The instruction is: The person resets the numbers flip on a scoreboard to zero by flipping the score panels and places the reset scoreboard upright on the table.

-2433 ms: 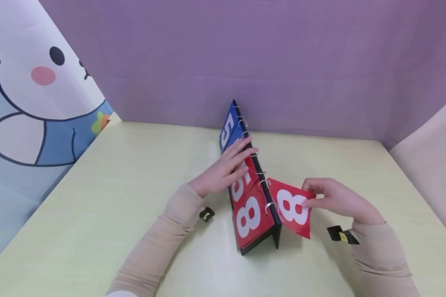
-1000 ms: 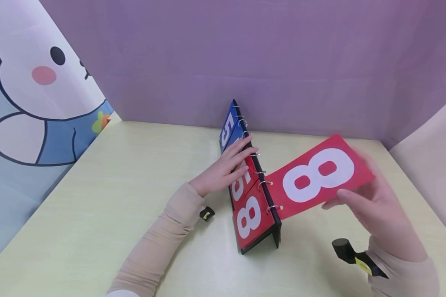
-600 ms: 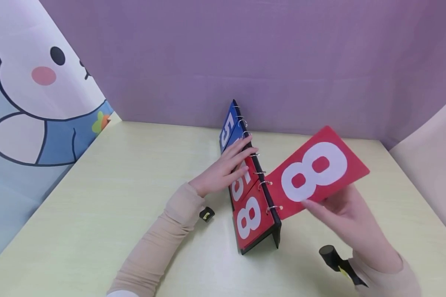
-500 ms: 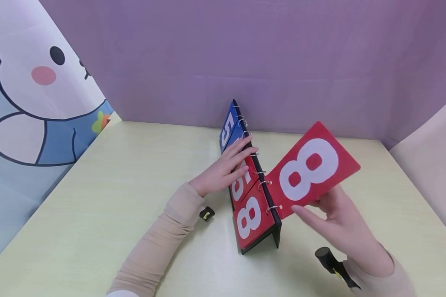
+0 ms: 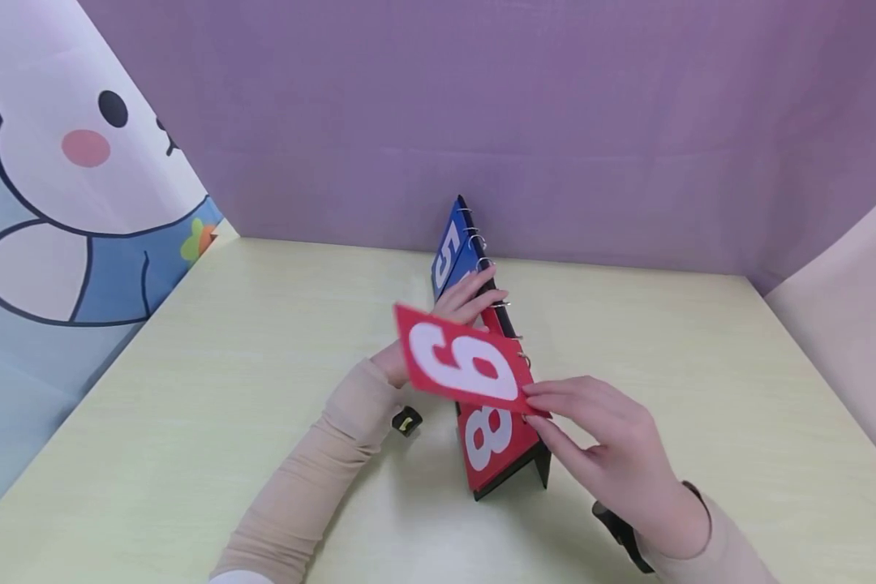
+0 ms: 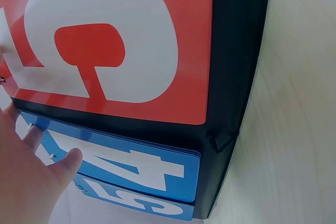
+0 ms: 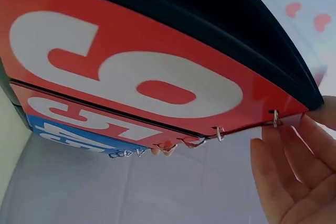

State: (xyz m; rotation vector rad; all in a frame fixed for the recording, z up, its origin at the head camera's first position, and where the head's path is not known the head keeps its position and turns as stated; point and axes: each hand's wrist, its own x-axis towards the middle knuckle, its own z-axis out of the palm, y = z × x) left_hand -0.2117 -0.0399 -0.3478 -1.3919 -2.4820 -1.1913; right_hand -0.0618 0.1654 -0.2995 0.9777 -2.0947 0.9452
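Hands [image 5: 613, 448] [image 5: 449, 308] on scoreboard [image 6: 235, 45] and card [image 5: 458, 361]

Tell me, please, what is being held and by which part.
The right hand pinches the raised red card by its near ringed corner; the left hand rests atop the scoreboard.

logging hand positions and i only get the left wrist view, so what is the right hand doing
Observer: The right hand pinches a red card at one corner, beside the stand's ringed top edge.
Operator: got it, which digit is on that card
Observer: The face turned up to the head camera shows a white 9, taking the ringed edge as its top.
Operator: and what's under it at the near end of the stand
Observer: A red 8 card, partly hidden by the pinched one.
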